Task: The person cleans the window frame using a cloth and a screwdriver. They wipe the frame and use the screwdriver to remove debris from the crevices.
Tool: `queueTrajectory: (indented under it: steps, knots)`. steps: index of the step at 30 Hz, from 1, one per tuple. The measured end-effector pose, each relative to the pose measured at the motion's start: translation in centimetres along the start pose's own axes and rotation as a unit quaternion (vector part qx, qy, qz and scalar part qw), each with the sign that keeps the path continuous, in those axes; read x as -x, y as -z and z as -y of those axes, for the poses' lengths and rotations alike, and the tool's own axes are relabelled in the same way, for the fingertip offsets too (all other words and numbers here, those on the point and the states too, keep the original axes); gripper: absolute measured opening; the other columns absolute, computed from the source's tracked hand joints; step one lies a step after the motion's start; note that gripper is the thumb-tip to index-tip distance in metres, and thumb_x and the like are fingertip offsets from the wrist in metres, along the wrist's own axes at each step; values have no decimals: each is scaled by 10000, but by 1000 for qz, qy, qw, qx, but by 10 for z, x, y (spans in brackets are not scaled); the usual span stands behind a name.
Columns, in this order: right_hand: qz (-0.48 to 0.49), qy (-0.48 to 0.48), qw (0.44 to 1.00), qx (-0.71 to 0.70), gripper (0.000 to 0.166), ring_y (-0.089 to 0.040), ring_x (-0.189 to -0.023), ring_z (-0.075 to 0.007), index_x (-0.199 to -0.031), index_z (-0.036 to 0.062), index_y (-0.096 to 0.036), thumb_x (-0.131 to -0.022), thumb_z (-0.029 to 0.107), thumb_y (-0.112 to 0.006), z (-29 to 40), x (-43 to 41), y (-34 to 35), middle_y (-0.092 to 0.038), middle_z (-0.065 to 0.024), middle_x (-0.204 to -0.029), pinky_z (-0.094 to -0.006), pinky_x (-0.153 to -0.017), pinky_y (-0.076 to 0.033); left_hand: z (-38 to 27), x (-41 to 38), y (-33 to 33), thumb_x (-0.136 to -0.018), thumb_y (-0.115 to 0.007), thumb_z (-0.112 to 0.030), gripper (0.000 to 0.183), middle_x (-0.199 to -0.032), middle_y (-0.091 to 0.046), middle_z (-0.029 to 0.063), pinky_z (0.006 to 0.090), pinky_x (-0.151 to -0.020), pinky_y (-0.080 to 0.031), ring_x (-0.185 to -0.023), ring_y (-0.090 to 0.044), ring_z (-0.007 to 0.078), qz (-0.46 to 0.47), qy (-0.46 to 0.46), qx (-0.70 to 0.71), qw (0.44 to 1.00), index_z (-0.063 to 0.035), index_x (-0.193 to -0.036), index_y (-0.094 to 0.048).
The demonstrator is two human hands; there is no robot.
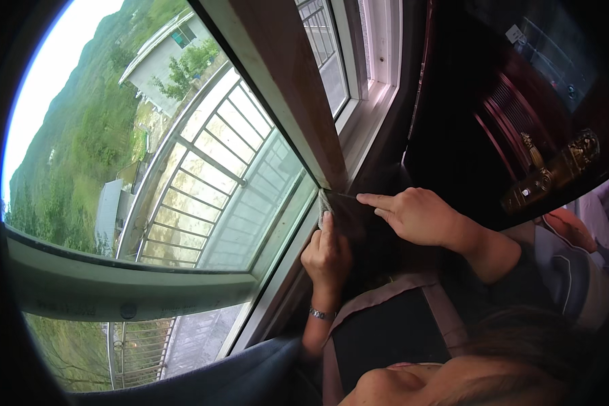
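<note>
My left hand (327,256), with a metal watch band at the wrist, presses a small grey cloth (325,203) with an outstretched finger into the lower corner of the window frame (289,91). A thin, dark, rod-like tool (341,195) runs from my right hand (418,215) toward the same corner. Its tip meets the cloth or lies right beside it; I cannot tell which. My right index finger lies along the tool, and its handle is hidden in the palm.
Beyond the glass stand a metal balcony railing (210,147) and a pale building (165,66). A dark red wooden panel with an ornate brass-coloured handle (548,172) is at the right. Patterned fabric (571,269) lies below it. Dark blue cloth (223,373) hangs near the lower window edge.
</note>
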State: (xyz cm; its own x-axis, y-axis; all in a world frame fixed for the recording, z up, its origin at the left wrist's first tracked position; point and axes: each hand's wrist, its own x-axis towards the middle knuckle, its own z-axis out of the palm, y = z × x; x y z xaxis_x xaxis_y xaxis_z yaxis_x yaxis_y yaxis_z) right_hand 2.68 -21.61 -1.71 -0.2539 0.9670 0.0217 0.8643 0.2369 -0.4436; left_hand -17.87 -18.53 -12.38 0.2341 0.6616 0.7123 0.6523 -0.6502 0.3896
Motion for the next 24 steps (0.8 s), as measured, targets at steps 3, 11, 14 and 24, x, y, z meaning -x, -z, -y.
queueTrajectory:
  steps: [3,11,14,24]
  knots:
    - [32,-44,994,-97,401,-689,-771,-366,-1369,150,-582,-970,174,-553,3,1,3,-685,-205,-831,-441,-739,-566,3,2,2,-777,-656,9,530,-676,-544,92,396,-463,-450,-529,-559,273,-1,-4,-12,1000,-6,-1304,-604]
    - [62,-63,990,-109,391,-694,-809,-366,-1364,156,-587,-977,196,-542,1,-4,14,-692,-206,-832,-445,-796,-552,1,6,-2,-767,-663,-2,537,-660,-532,76,386,-442,-448,-501,-542,258,10,-13,-23,1000,7,-1301,-609]
    - [84,-69,987,-118,394,-689,-812,-368,-1364,154,-584,-974,198,-545,-3,-9,13,-688,-208,-841,-452,-780,-548,2,6,-4,-766,-657,-6,538,-656,-529,77,385,-441,-450,-498,-540,258,7,-13,-18,1000,17,-1301,-605]
    - [84,-82,990,-78,405,-685,-866,-379,-1371,135,-575,-971,189,-546,13,-9,26,-686,-237,-901,-448,-816,-540,6,7,-3,-768,-655,-8,552,-681,-547,90,382,-451,-456,-508,-550,268,6,-30,-11,999,17,-1316,-595]
